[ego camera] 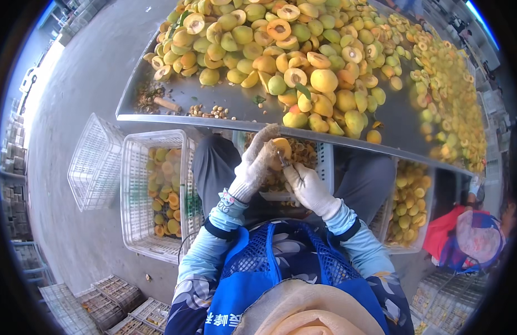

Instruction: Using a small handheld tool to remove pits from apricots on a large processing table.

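My left hand [255, 161], in a white knit glove stained brown at the fingers, grips a cut yellow stone fruit [282, 146]. In my right hand [310, 186], also gloved, is a small metal-tipped hand tool [282, 158] whose point meets the fruit. Fingers hide most of the tool. Both hands are just below the front edge of a metal table [237, 100]. Under them, between my knees, stands a pale crate [327, 161] holding stones and brown fruit scraps. Heaped whole and halved stone fruit [262, 50] covers much of the table.
Left of my legs, a white plastic crate [130, 201] holds fruit halves beside another white crate [97, 163]. A fruit-filled crate [409, 205] stands at the right. A wooden stick [167, 104] and loose stones [210, 112] lie on the table. Another person [472, 238] is at far right.
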